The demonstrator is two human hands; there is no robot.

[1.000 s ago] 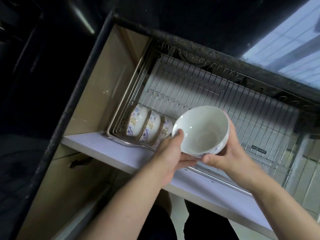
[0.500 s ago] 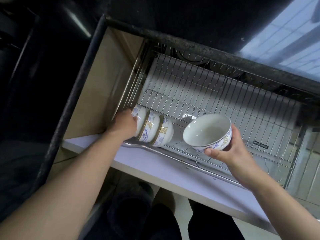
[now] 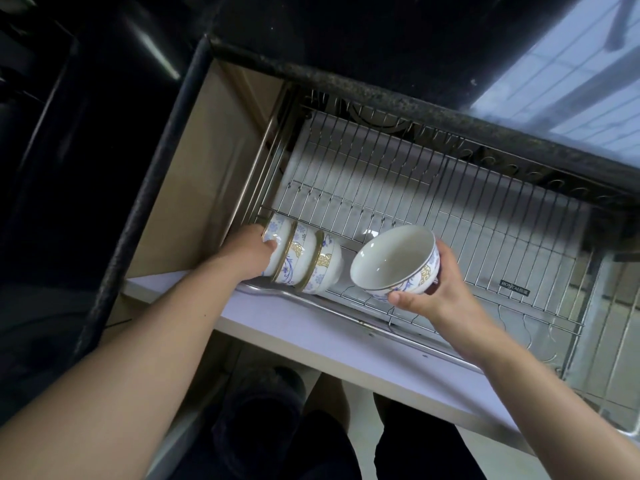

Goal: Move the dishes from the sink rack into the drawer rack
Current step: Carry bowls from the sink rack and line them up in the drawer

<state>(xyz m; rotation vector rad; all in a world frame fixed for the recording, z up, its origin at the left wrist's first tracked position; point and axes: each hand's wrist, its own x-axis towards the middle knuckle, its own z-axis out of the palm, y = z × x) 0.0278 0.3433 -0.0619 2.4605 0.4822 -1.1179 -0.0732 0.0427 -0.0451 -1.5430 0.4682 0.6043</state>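
Note:
A pulled-out drawer holds a steel wire rack [image 3: 433, 188]. Three white bowls with blue and gold pattern [image 3: 304, 258] stand on edge in a row at the rack's front left corner. My left hand [image 3: 247, 252] grips the leftmost bowl of that row, thumb on its side. My right hand [image 3: 429, 292] holds a fourth white patterned bowl [image 3: 394, 259] from below, tilted with its inside facing me, just right of the row and above the rack's front wires.
The drawer's pale front panel [image 3: 346, 344] runs across below the hands. A dark speckled countertop edge [image 3: 398, 105] overhangs the rack's back. The wooden cabinet side [image 3: 194, 188] is at the left. The rack's middle and right wires carry nothing.
My left hand let go of the held bowl and moved left onto the row of standing bowls. The right hand alone lowered its bowl toward the rack beside them.

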